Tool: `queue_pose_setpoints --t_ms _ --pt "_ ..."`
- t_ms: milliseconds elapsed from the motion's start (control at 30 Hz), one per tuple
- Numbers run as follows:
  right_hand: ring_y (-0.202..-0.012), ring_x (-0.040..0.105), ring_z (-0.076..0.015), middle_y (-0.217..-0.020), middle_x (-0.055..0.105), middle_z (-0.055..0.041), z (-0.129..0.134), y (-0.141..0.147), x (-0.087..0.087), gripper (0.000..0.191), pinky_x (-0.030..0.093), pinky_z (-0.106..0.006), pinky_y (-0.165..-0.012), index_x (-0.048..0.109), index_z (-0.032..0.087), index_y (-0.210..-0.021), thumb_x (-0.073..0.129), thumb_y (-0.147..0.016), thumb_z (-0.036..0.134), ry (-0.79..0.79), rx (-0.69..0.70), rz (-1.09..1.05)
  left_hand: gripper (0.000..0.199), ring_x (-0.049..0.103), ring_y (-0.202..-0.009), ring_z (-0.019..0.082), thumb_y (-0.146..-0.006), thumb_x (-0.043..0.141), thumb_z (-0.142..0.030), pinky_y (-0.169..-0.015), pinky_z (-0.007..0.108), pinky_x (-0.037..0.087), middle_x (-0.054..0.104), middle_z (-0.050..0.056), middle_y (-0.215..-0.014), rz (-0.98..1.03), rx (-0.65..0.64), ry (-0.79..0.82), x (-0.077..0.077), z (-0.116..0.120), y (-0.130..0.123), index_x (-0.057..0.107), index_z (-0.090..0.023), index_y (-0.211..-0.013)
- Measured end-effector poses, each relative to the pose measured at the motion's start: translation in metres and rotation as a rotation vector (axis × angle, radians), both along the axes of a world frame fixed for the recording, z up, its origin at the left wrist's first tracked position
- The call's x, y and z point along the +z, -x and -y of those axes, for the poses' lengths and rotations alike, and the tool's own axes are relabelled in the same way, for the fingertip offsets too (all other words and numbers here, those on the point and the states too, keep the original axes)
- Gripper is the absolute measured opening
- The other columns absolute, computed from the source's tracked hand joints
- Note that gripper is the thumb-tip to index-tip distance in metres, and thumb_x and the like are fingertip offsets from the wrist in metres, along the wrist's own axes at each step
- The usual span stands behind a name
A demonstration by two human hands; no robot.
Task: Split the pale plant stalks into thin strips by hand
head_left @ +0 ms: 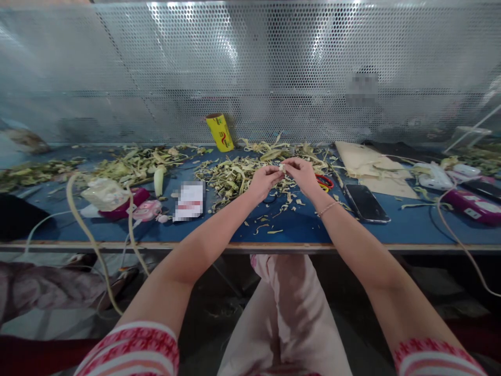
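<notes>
Both hands meet over a heap of dry, pale green plant scraps (229, 177) on the blue table (289, 232). My left hand (266, 181) has its fingers pinched at a small whitish piece (282, 167). From the other side, my right hand (300, 171) closes its fingertips on the same piece. The piece is too small to make out clearly. Just right of my right hand lie red-handled scissors (324, 181), partly hidden behind it. Small shreds are scattered on the table below the hands.
A yellow tube (219, 132) leans against the perforated metal panel (250, 62). A phone (367, 202) and brown paper (364, 162) lie to the right, a white packet (190, 201) and purple device (139, 197) to the left. Cables hang over the edge.
</notes>
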State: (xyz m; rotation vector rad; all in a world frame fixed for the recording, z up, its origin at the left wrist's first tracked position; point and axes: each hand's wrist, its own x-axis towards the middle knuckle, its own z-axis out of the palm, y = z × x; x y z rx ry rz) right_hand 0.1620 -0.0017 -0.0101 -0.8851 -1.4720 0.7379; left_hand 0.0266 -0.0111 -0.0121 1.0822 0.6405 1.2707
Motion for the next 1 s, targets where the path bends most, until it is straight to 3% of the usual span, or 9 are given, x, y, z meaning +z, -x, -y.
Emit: queue_pose_setpoints --t_ms 400,667,1000 --pt "-0.069 0.056 -0.0145 -0.071 0.062 -0.0004 0.0018 -0.0011 0.0004 0.015 0.048 -0.031 -0.069 0.065 0.019 -0.075 0.065 -0.066 0.032 0.008 0.034 -0.001 0.015 0.061 -0.072 0.007 -0.066 0.075 -0.016 -0.091 0.028 0.047 0.060 -0.002 -0.065 -0.027 0.003 -0.064 -0.0042 -0.0035 0.0003 0.060 -0.012 -0.067" --pt "-0.066 0.057 -0.0112 -0.070 0.061 0.0013 0.0046 0.0015 0.0036 0.023 0.049 -0.028 -0.067 0.062 0.018 -0.080 0.071 -0.062 0.028 0.119 0.039 -0.187 0.025 0.061 -0.070 0.008 -0.061 0.080 -0.024 -0.090 0.029 0.048 0.059 -0.001 -0.061 -0.040 -0.014 -0.036 -0.0003 0.0000 0.0001 0.058 -0.011 -0.061" --pt "-0.069 0.055 -0.0102 -0.073 0.062 0.0014 0.0063 -0.0004 0.0064 0.023 0.046 -0.026 -0.069 0.064 0.019 -0.076 0.074 -0.060 0.031 0.162 0.032 -0.282 0.027 0.061 -0.061 0.007 -0.057 0.082 -0.022 -0.077 0.026 0.052 0.061 -0.002 -0.058 -0.089 -0.001 -0.039 -0.0008 0.0027 -0.0016 0.058 -0.011 -0.061"
